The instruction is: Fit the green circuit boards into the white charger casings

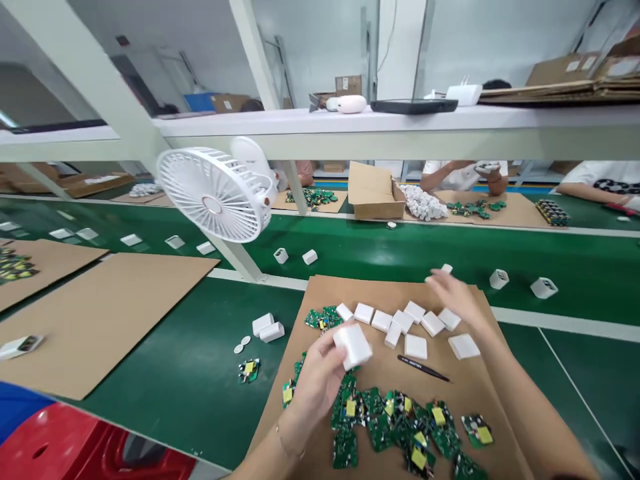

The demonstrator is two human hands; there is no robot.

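Workstation as seen from beside the seated person. The left hand (317,377) sits low over a cardboard sheet (350,293), its fingers and thumb closed around a white housing (353,345), which is raised just above the sheet near its centre. At two o'clock from that housing the right hand (455,297) reaches out, blurred, toward the sheet's far edge. Its fingers look stretched forward with a small white piece (447,269) at their tips, but whether they pinch it cannot be told. At one o'clock from the left hand, between the two hands, lies a loose row of white caps (400,320), flat on the cardboard and touching one another in places. A black tool (424,368), slim and pointed, lies at three o'clock from the held housing, just below the caps. At six o'clock, along the near edge of the sheet, green circuit boards (400,417) with yellow parts lie heaped and overlapping. Off the sheet at nine o'clock, two white blocks (267,328) rest side by side on the green bench (175,373). A white fan (215,193) stands at eleven o'clock, beside a slanted post. At twelve o'clock, on the far side of the bench, a co-worker's hands (487,175) work near an open cardboard box (375,193).
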